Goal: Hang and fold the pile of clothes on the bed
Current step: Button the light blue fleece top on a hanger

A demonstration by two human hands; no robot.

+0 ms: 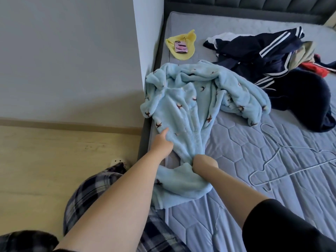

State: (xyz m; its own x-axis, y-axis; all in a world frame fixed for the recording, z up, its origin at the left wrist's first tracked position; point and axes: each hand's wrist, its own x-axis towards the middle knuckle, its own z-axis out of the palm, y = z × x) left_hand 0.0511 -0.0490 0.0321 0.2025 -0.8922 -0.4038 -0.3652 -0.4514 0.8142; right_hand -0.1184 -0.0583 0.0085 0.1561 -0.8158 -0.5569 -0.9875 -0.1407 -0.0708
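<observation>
Left hand (161, 140) pinches the left edge of the blue fleece garment (190, 99), right hand (204, 163) beside it fists the bunched lower end; long axis runs up-frame from both hands along the bed's (272, 142) left edge, wire hangers (283, 160) nearer the right hand.

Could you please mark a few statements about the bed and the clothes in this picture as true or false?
1. The left grip and right grip both hold the light blue fleece garment. True.
2. The wire hangers hang on a rail. False: they lie on the mattress.
3. A phone lies on the yellow cloth. True.
4. The navy striped clothes are neatly stacked. False: they lie in a loose heap.
</observation>
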